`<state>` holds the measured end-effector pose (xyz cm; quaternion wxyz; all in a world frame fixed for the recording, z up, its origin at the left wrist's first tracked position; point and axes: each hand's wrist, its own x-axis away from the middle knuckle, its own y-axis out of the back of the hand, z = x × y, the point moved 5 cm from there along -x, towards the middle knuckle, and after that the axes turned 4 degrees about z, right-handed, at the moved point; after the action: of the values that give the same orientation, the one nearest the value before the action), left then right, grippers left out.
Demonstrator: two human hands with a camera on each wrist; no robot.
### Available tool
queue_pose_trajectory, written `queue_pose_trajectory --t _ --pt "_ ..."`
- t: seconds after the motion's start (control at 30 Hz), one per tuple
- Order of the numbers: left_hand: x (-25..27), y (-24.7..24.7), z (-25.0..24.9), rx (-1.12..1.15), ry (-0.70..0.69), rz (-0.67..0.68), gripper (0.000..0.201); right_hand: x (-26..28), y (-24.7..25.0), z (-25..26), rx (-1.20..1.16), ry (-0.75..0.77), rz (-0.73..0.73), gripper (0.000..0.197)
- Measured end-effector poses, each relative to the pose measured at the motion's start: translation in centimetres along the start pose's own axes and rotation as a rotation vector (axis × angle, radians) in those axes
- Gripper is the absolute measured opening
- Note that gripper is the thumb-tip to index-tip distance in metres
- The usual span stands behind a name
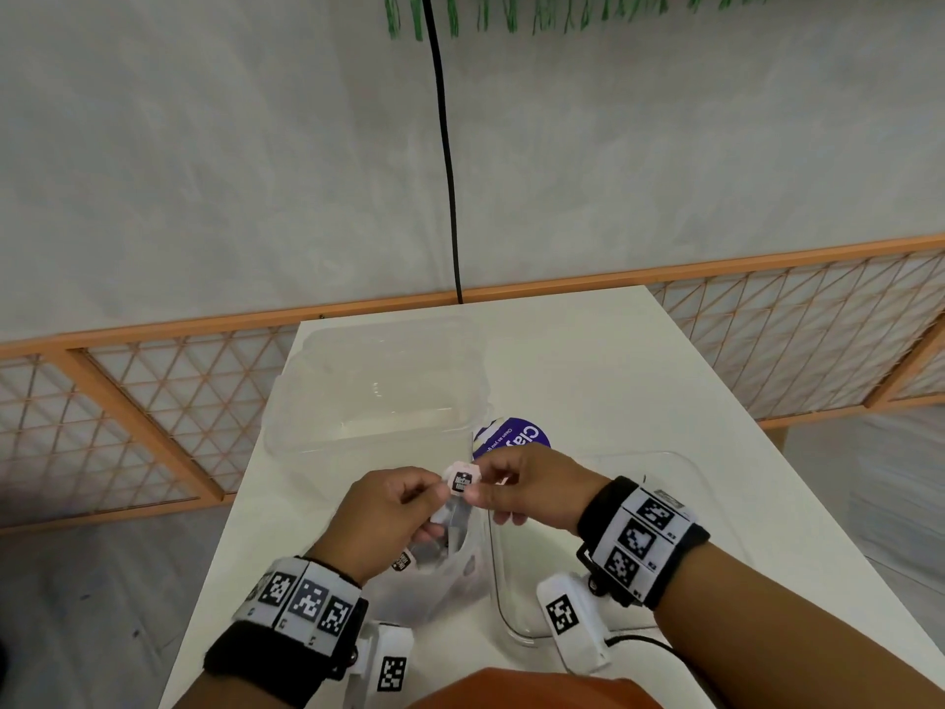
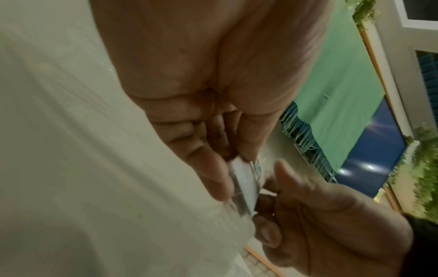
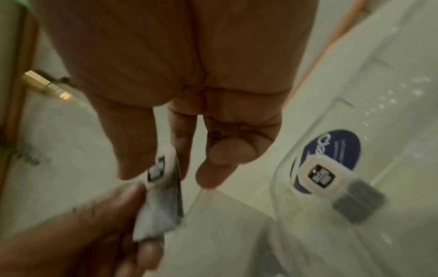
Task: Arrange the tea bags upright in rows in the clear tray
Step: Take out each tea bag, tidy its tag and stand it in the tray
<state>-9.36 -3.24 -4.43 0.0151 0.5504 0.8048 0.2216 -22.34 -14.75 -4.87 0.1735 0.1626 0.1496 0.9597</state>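
Both hands meet over the table and hold one tea bag (image 1: 459,484), a grey sachet with a pink-white tag bearing a black label. My left hand (image 1: 440,498) grips the sachet body (image 2: 246,187). My right hand (image 1: 473,491) pinches the tag end (image 3: 160,172) between thumb and forefinger. The clear tray (image 1: 685,465) lies right of the hands, under my right wrist. In the right wrist view one tea bag (image 3: 336,189) lies inside the tray, tilted against its wall. A clear plastic bag (image 1: 455,585) with more tea bags sits below my left hand.
A large clear container (image 1: 378,386) stands at the back left of the white table (image 1: 639,360). A purple round label (image 1: 514,434) shows by the tray's far end. An orange lattice railing (image 1: 153,401) and a black cable (image 1: 450,197) lie beyond the table.
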Motion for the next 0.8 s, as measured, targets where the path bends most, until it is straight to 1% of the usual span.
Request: queue_pose_trajectory --t 0.03,0.1,0.17,0.2,0.27,0.33,0.37,0.43,0.5,0.53,0.6,0.63,0.7,0.73,0.8 --pt "-0.2 -0.3 -0.1 -0.006 -0.009 0.006 0.014 -0.1 0.1 0.0 0.042 0.018 -0.029 0.009" --pt "-0.5 -0.5 0.0 -0.017 -0.012 0.011 0.014 -0.3 0.4 -0.1 0.109 0.028 -0.092 0.011" --pt "-0.7 -0.4 0.3 -0.060 -0.001 0.021 0.016 -0.4 0.5 -0.6 0.099 0.003 -0.115 0.009" --pt "-0.7 -0.1 0.6 -0.122 0.005 0.023 0.017 -0.3 0.5 -0.7 0.092 0.002 -0.116 0.009" --pt "-0.8 0.5 1.3 -0.355 0.007 0.009 0.018 -0.2 0.7 -0.9 0.107 0.003 -0.139 0.016" --pt "-0.6 1.0 2.0 -0.612 0.018 -0.014 0.010 -0.2 1.1 -1.2 0.143 -0.013 -0.169 0.024" --pt "-0.5 1.0 2.3 -0.701 0.028 -0.013 0.013 -0.2 1.2 -1.4 0.146 -0.019 -0.173 0.029" --pt "-0.3 0.5 3.2 -0.821 0.047 0.048 0.032 -0.2 1.3 -1.6 0.113 -0.026 -0.157 0.031" --pt "-0.3 -0.1 3.9 -0.839 0.060 0.083 0.047 0.0 1.2 -1.5 0.053 -0.001 -0.152 0.026" --pt "-0.3 -0.1 4.0 -0.815 0.069 0.067 0.049 0.1 1.2 -1.3 0.030 0.017 -0.172 0.022" --pt "-0.2 0.1 3.9 -0.802 0.080 0.004 0.044 0.3 1.5 -1.0 -0.040 0.046 -0.235 0.009" --pt "-0.2 0.2 3.7 -0.837 0.078 -0.014 0.039 0.4 1.7 -0.8 -0.121 0.055 -0.248 0.006" --pt "-0.1 0.3 3.5 -0.962 0.066 0.009 0.029 0.8 2.4 -0.5 -0.258 0.077 -0.267 0.006" --pt "0.1 0.3 3.4 -1.024 0.064 0.038 0.025 0.9 3.1 -0.6 -0.237 0.078 -0.304 0.007" --pt "0.2 0.1 3.6 -1.094 0.067 0.090 0.021 0.9 4.7 -1.1 0.004 0.023 -0.380 0.008"
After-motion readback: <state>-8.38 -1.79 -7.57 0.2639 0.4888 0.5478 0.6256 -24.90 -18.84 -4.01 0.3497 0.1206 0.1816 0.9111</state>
